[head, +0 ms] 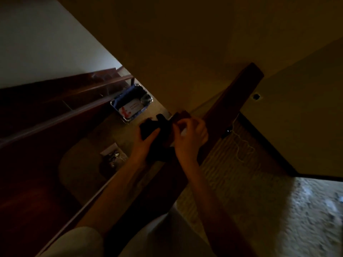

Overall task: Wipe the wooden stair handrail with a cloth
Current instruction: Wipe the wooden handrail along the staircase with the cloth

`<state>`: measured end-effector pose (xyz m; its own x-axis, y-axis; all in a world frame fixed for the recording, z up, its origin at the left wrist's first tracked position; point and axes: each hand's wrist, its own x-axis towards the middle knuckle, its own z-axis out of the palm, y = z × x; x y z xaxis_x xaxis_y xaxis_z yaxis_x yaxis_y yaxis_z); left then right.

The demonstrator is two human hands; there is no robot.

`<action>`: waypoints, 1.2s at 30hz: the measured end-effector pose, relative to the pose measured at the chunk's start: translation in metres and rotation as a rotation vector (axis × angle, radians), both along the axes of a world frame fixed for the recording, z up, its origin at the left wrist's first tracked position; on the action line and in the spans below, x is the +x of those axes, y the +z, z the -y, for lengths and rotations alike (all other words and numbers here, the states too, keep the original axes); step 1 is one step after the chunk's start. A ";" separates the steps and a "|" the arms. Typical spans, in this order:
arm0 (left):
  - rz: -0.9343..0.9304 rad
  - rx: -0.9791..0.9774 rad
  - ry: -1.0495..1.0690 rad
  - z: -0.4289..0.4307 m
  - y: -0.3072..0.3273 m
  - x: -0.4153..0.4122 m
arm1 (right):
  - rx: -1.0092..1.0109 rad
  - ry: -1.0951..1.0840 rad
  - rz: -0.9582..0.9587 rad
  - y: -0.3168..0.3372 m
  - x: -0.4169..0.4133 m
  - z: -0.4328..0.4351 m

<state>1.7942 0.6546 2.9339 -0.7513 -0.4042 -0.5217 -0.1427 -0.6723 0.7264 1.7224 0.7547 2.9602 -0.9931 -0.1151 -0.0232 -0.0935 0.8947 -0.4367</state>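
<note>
The scene is very dim. A dark wooden handrail (235,101) runs diagonally from the lower middle up to the right, ending near the wall corner. A dark cloth (157,127) lies bunched over the rail where both hands meet. My left hand (144,143) holds the cloth from the left side with its fingers under and around it. My right hand (189,134) has its fingers curled over the rail's top at the cloth's right edge; whether they pinch the cloth is hard to tell.
Below on the left, dark wooden stairs (55,101) descend beside a second rail (55,115). A metal basket with a sign (131,104) and a small box of clutter (113,154) sit on the lower floor. A white cord (241,141) lies on the carpet (250,182) to the right.
</note>
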 end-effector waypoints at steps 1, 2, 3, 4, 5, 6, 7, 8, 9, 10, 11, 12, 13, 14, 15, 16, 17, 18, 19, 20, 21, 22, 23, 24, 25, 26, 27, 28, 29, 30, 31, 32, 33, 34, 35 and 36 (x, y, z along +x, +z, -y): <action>0.050 -0.121 -0.004 0.009 -0.006 0.001 | 0.039 -0.023 -0.032 -0.005 0.000 -0.004; 0.072 -0.255 -0.094 0.015 -0.013 0.002 | 0.090 -0.049 -0.080 -0.011 0.000 -0.012; 0.055 -0.305 -0.165 0.017 -0.023 0.005 | 0.135 -0.085 -0.115 -0.015 0.000 -0.021; 0.035 -0.321 -0.258 0.016 -0.028 0.007 | 0.161 -0.131 -0.140 -0.019 0.001 -0.028; 0.006 -0.299 -0.334 0.013 -0.032 0.007 | 0.155 -0.183 -0.142 -0.022 0.001 -0.033; -0.011 -0.288 -0.407 0.006 -0.036 0.006 | 0.123 -0.233 -0.143 -0.026 0.002 -0.035; -0.031 -0.288 -0.475 -0.001 -0.041 0.006 | 0.084 -0.282 -0.144 -0.028 0.003 -0.035; -0.049 -0.328 -0.536 -0.008 -0.043 0.007 | 0.062 -0.314 -0.150 -0.030 0.004 -0.034; -0.063 -0.375 -0.580 -0.013 -0.047 0.007 | 0.056 -0.321 -0.168 -0.032 0.004 -0.032; -0.060 -0.393 -0.603 -0.016 -0.050 0.006 | 0.056 -0.307 -0.193 -0.033 0.004 -0.032; -0.061 -0.387 -0.623 -0.019 -0.054 0.004 | 0.049 -0.298 -0.207 -0.034 0.004 -0.032; -0.059 -0.382 -0.640 -0.020 -0.056 -0.002 | 0.026 -0.294 -0.210 -0.036 0.003 -0.032; -0.070 -0.403 -0.660 -0.020 -0.056 -0.013 | 0.013 -0.288 -0.217 -0.036 0.002 -0.032; -0.084 -0.416 -0.671 -0.021 -0.055 -0.025 | 0.013 -0.282 -0.222 -0.037 0.003 -0.033; -0.099 -0.391 -0.674 -0.020 -0.054 -0.040 | 0.019 -0.278 -0.212 -0.038 0.002 -0.034; -0.097 -0.331 -0.671 -0.020 -0.053 -0.055 | 0.016 -0.274 -0.197 -0.038 0.001 -0.034; -0.097 -0.261 -0.664 -0.020 -0.051 -0.067 | 0.020 -0.265 -0.181 -0.038 -0.001 -0.036; -0.097 -0.203 -0.655 -0.021 -0.051 -0.073 | 0.041 -0.250 -0.176 -0.039 -0.001 -0.039; -0.102 -0.148 -0.641 -0.022 -0.051 -0.075 | 0.066 -0.233 -0.179 -0.040 -0.001 -0.041; -0.104 -0.118 -0.636 -0.021 -0.052 -0.070 | 0.075 -0.222 -0.187 -0.042 -0.001 -0.044; -0.098 -0.088 -0.639 -0.020 -0.053 -0.061 | 0.052 -0.226 -0.194 -0.044 -0.001 -0.045; -0.077 -0.078 -0.653 -0.016 -0.055 -0.050 | 0.021 -0.238 -0.190 -0.046 -0.001 -0.045; -0.057 -0.067 -0.683 -0.010 -0.058 -0.036 | 0.005 -0.249 -0.176 -0.047 -0.001 -0.044; -0.041 -0.077 -0.737 -0.003 -0.061 -0.021 | 0.001 -0.258 -0.167 -0.048 0.000 -0.043; -0.036 -0.092 -0.803 0.004 -0.064 -0.006 | 0.000 -0.258 -0.168 -0.048 0.000 -0.042; -0.036 -0.120 -0.866 0.010 -0.066 0.009 | -0.004 -0.251 -0.173 -0.049 0.000 -0.042; -0.034 -0.140 -0.907 0.015 -0.067 0.021 | -0.007 -0.242 -0.175 -0.049 0.001 -0.042; -0.027 -0.173 -0.930 0.017 -0.066 0.030 | 0.000 -0.232 -0.178 -0.048 0.001 -0.042; -0.016 -0.216 -0.937 0.017 -0.064 0.036 | 0.011 -0.222 -0.188 -0.048 0.001 -0.043; 0.007 -0.285 -0.931 0.013 -0.061 0.037 | 0.022 -0.216 -0.198 -0.047 0.001 -0.043; 0.032 -0.352 -0.918 0.009 -0.058 0.036 | 0.024 -0.216 -0.203 -0.047 0.002 -0.043; 0.041 -0.406 -0.893 0.004 -0.056 0.031 | 0.018 -0.221 -0.205 -0.046 0.002 -0.043; 0.035 -0.428 -0.861 0.000 -0.054 0.024 | 0.016 -0.226 -0.202 -0.046 0.001 -0.043; 0.018 -0.424 -0.826 -0.003 -0.053 0.015 | 0.018 -0.227 -0.197 -0.046 0.001 -0.043; -0.001 -0.398 -0.798 -0.006 -0.052 0.003 | 0.023 -0.223 -0.195 -0.044 0.001 -0.042; -0.015 -0.386 -0.790 -0.009 -0.050 -0.011 | 0.027 -0.215 -0.193 -0.043 0.002 -0.042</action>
<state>1.7833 0.6631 2.8836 -0.8916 0.0901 -0.4438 -0.4510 -0.0879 0.8882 1.7240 0.7966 2.9174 -0.9810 0.0966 0.1680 0.0207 0.9142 -0.4048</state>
